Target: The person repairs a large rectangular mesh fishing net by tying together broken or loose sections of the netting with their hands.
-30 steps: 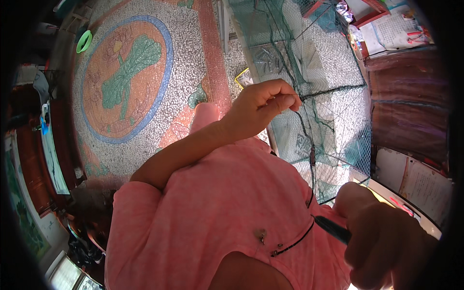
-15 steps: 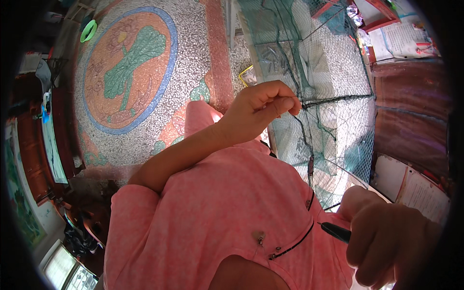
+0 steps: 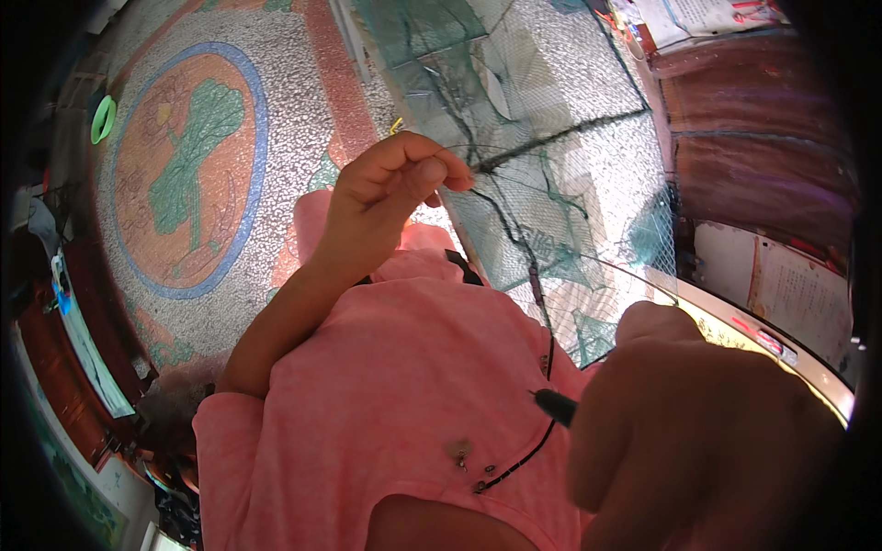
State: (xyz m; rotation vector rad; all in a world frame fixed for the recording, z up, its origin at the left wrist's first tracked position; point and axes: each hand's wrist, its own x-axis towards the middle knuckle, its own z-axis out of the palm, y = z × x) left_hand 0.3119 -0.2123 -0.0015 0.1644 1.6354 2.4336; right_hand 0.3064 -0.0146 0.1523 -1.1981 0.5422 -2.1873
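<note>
My left hand (image 3: 390, 184) pinches thumb and fingertips together at a dark knotted cord (image 3: 560, 138) of a green mesh net (image 3: 432, 41). The net spreads out beyond and to the right of this hand, and another dark cord runs from the fingertips down toward my pink shirt (image 3: 413, 358). At the lower right my right hand (image 3: 680, 432), in shadow, is closed around a black tool with a thin pointed tip (image 3: 554, 406). Its fingers hide the rest of that tool, so its kind does not show. The tip hangs in front of my shirt, apart from my left hand.
A speckled floor with a round leaf-pattern medallion (image 3: 188, 170) lies at the left, with a green ring-shaped thing (image 3: 103, 119) by its far edge. Dark red wooden furniture (image 3: 753, 129) stands on the right. Below it are papers (image 3: 799, 285) and a curved pale edge.
The whole view has shifted left and turned a little. My right hand with the black tool has come up and inward, looking larger. My left hand keeps its pinch on the net's cord.
</note>
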